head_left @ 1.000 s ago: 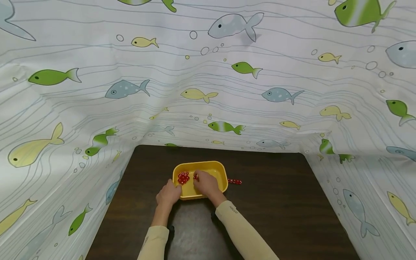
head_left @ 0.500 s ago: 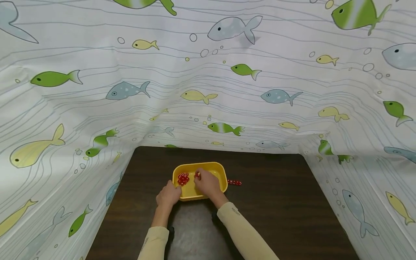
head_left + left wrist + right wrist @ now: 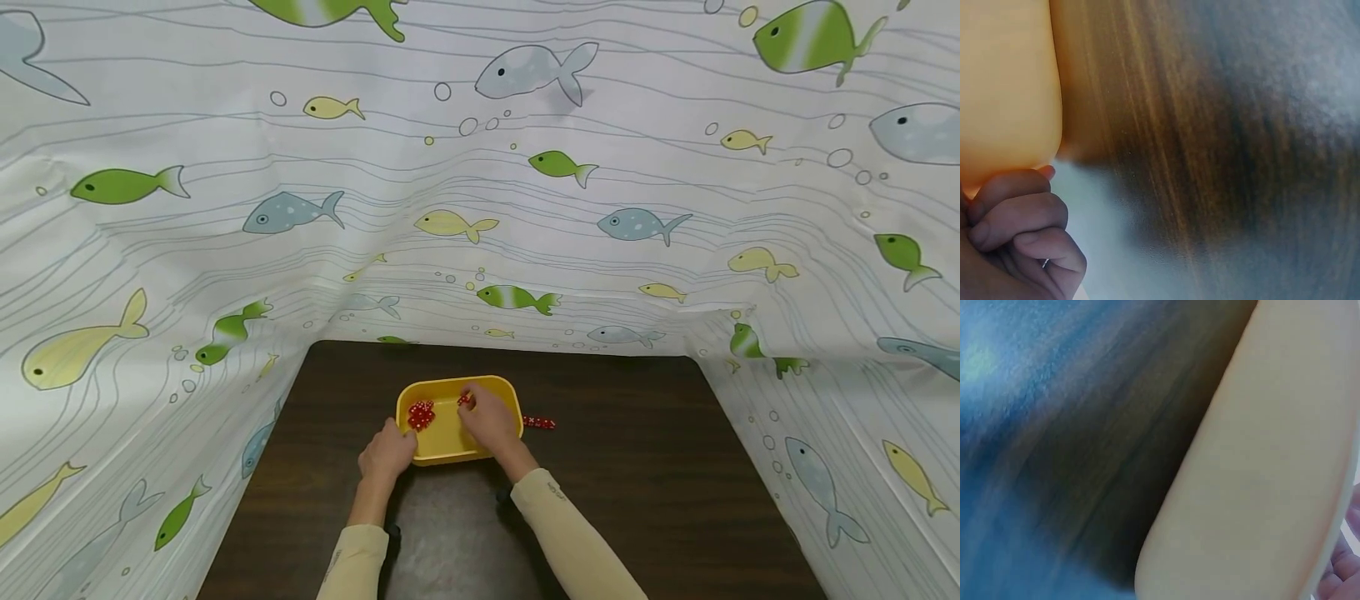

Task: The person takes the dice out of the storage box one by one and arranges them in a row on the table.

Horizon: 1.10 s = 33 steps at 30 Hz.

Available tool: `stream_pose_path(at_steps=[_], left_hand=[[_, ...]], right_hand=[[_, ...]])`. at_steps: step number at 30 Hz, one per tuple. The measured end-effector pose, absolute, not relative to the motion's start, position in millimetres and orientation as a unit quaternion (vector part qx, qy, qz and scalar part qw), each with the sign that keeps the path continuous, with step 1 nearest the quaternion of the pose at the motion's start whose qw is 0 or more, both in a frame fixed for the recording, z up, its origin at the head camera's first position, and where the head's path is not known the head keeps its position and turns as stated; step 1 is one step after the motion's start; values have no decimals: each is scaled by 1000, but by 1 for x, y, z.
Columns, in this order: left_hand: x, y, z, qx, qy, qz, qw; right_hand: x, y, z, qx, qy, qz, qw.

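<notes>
A yellow plastic tray [image 3: 450, 459] lies on the dark table. My left hand [image 3: 387, 450] grips its front left corner; in the left wrist view the fingers [image 3: 1019, 215] curl under the tray wall [image 3: 1007, 87]. Inside the tray, at the left, several red dice [image 3: 421, 414] with white dots sit bunched together. My right hand [image 3: 489, 422] reaches over the front rim and pinches a red die [image 3: 464, 399] near the tray's back right part. In the right wrist view the tray wall [image 3: 1247, 469] covers most of that hand.
Just outside the tray's right wall, several red dice [image 3: 539, 422] form a short row on the brown wood-grain table [image 3: 645, 467]. A white curtain [image 3: 480, 183] printed with fish surrounds the table at the back and both sides.
My right hand has shifted right and slightly back inside the tray with the red die between its fingers. The left hand keeps its grip on the corner.
</notes>
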<state>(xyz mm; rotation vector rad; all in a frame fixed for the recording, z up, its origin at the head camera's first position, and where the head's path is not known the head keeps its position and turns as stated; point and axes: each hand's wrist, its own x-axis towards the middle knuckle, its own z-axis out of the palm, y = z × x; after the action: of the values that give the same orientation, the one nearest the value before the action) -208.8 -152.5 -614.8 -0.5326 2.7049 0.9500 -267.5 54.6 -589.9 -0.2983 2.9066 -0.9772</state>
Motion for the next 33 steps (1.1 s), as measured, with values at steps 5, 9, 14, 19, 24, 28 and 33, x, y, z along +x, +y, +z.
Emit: stream_pose_path(at_steps=[5,9,14,19,24,28,33], left_hand=[[-209,-153,-615,-180,923,322,112],[-208,-153,-616,-181,922,324,112],[-207,-153,-615,-180,921,327,112],[-208,-152,-615,-178,921,330,110],[-209,-153,-616,-179,920,330,113],[-210,-153,-616,-177,920,330,113],[-210,-153,-617,-175,922,327,111]], right_hand=[[-267,65,-586,-92,940,-329,8],[-268,73,-583,-80,938,-338,-2],[-269,84,-582,-58,932,-358,-8],[-272,96,-583,-43,929,-368,-23],[-274,109,-584,-22,920,-391,-25],[-275,122,-586,-6,918,-396,-28],[-276,138,-590,-1,913,-406,-35]])
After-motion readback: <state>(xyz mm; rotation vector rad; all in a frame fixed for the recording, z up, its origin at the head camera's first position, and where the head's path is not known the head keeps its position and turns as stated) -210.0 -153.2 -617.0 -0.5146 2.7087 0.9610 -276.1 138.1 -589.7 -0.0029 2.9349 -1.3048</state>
